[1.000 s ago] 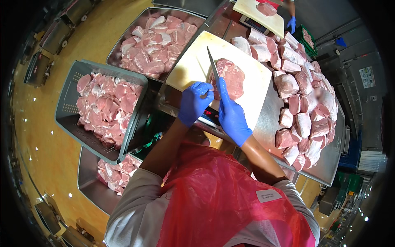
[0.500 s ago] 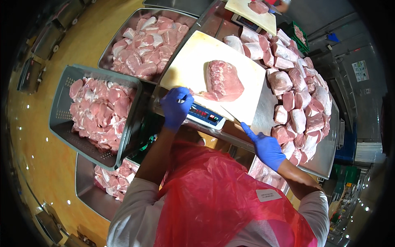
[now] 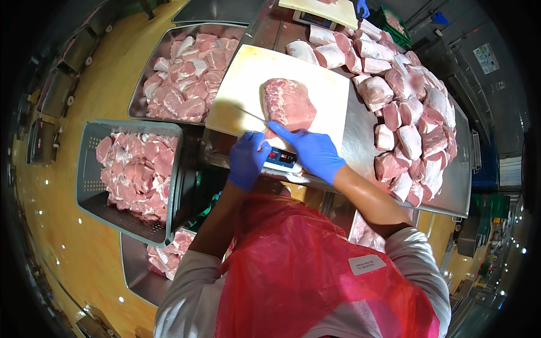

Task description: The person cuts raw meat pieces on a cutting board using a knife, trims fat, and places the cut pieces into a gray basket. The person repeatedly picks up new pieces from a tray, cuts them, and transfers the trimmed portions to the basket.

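A raw pink slab of meat [image 3: 290,104] with a pale, fatty left side lies on a white cutting board [image 3: 236,84]. At its near left corner, my left hand [image 3: 248,160] in a blue glove is closed in a pinch on a thin strip of the meat. My right hand [image 3: 313,149], also gloved in blue, is wrapped round a knife [image 3: 252,115], whose handle is hidden in the grip. Its blade points up and left over the board, beside the slab's near left corner. Under the board's near edge is a scale [image 3: 282,160] with a lit red display.
Large pieces of meat [image 3: 411,141] are heaped on the steel table [image 3: 360,135] at right. A metal tub [image 3: 135,101] and a grey perforated crate [image 3: 87,180] at left hold smaller cuts. Another board [image 3: 338,12] sits beyond, near another person's gloved hand [image 3: 362,8].
My right hand has moved left with the knife, from the board's near right edge to the slab's near corner, close to my left hand. The knife now points up-left across the board.
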Demonstrator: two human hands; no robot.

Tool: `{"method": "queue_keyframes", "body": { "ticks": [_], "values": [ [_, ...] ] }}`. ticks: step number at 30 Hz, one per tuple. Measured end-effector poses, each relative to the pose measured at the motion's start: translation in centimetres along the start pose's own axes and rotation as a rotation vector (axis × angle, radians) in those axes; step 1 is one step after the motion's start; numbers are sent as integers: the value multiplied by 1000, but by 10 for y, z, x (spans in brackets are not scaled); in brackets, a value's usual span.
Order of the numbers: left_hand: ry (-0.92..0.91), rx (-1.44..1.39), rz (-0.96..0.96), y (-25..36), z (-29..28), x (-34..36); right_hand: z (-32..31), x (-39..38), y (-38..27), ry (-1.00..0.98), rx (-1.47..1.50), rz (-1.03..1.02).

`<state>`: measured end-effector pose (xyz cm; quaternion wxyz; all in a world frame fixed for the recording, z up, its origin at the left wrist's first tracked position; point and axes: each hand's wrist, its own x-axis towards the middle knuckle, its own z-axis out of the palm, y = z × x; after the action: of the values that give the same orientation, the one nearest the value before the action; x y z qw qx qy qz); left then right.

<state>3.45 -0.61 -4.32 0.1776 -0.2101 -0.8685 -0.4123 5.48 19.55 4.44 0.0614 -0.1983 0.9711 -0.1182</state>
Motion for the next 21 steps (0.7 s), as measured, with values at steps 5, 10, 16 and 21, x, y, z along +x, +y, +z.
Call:
{"method": "queue_keyframes", "body": {
  "ticks": [5, 10, 16, 21],
  "values": [
    [-35, -60, -54, -11, -16, -5, -43, -73, 46, -331, -318, 77],
    [190, -62, -245, -25, -87, -21, -61, -144, 109, -287, -351, 38],
    [-43, 983, -660, -109, -238, -57, -6, -141, 74, 224, 449, 295],
    [101, 113, -297, -1, -120, 37, -8, -67, 47, 452, 812, 501]
  ]
}}
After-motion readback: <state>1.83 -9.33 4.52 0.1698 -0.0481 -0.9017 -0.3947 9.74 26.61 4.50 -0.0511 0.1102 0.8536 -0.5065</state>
